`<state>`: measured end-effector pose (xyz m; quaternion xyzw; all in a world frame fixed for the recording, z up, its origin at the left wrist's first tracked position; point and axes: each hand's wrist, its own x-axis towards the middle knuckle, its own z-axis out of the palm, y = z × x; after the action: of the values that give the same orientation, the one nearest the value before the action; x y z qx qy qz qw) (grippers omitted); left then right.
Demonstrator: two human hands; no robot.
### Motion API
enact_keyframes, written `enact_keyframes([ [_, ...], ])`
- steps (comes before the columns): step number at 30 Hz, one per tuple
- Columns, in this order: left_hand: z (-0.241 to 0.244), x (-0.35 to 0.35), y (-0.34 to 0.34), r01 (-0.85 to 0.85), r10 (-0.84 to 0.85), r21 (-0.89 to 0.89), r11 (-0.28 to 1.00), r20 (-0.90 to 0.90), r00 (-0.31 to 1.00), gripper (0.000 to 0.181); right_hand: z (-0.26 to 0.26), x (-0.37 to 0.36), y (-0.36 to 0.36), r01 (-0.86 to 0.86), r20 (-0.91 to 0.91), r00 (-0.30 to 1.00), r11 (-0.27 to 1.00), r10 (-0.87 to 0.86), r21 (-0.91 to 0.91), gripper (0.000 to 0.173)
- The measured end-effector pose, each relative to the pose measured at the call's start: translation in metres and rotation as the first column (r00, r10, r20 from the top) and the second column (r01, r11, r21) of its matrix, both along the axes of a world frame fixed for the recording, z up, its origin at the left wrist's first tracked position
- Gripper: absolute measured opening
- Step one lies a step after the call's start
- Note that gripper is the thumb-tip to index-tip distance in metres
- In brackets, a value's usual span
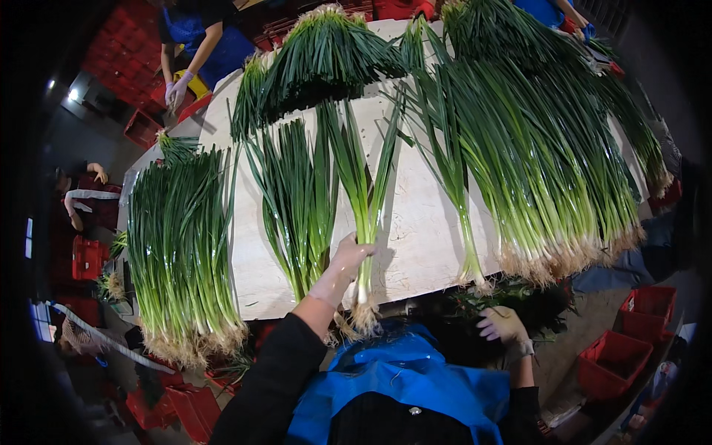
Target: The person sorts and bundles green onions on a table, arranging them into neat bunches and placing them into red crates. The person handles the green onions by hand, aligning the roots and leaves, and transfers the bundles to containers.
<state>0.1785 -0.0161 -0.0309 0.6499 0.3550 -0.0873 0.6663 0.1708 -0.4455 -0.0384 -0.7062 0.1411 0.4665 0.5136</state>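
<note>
My gloved left hand [347, 261] grips a few leeks [364, 217] by their pale lower stems, roots towards me and green leaves fanning away over the white table [417, 245]. Just left of that hand lies a small group of leeks [295, 194], its root ends partly hidden by my forearm. My gloved right hand [505, 327] is off the table's near edge with nothing in it, fingers bent but apart. A thin leek [464, 222] lies above it, its roots at the edge. Beside that is a wide row of leeks [534, 178].
Another row of leeks [183, 250] covers the table's left side. More leeks [334, 50] are heaped along the far side. Co-workers stand at the far left [200, 39] and far right [545, 11]. Red crates [614, 361] sit on the floor at right. Leaf scraps [517, 300] lie below the edge.
</note>
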Motion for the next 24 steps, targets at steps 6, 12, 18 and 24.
enact_keyframes([
  [6,0.019,-0.062,0.011,-0.108,0.137,-0.293,0.95,0.081,0.987,0.046,0.046,0.01,0.132,-0.206,0.053,0.978,0.888,0.202,0.412,0.044],
  [12,0.045,-0.116,-0.003,-0.06,0.066,-0.091,0.994,0.07,0.995,0.041,0.044,0.031,0.27,-0.285,0.257,0.947,0.876,0.194,0.388,0.062],
  [18,0.049,-0.153,0.007,-0.074,-0.011,0.288,0.955,0.285,0.959,0.052,0.054,0.029,0.353,-0.518,0.665,0.713,0.805,0.221,0.288,0.064],
  [24,0.015,-0.151,0.069,-0.335,0.251,0.431,0.838,0.24,0.938,0.051,0.068,0.02,0.379,-0.583,0.649,0.548,0.797,0.528,-0.156,0.072],
])
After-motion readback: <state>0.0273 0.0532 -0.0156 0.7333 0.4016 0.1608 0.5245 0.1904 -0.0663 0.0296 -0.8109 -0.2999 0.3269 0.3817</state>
